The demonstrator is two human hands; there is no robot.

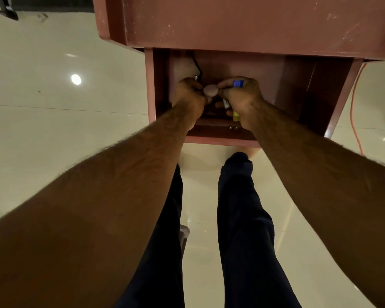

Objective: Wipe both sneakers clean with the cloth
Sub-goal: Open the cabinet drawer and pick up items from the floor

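The person is standing over the open drawer (265,72) of a reddish desk (231,23), both arms reaching in. The left hand (188,93) and right hand (242,94) are meeting toward the drawer's back left corner. Their fingers are curling and pinching a pale disc (210,91) from either side. A blue cap (238,83) is showing just above the right knuckles; whether that hand is holding it is unclear. A yellow tube (236,116) is lying near the front edge. Sneakers and cloth are not showing in view.
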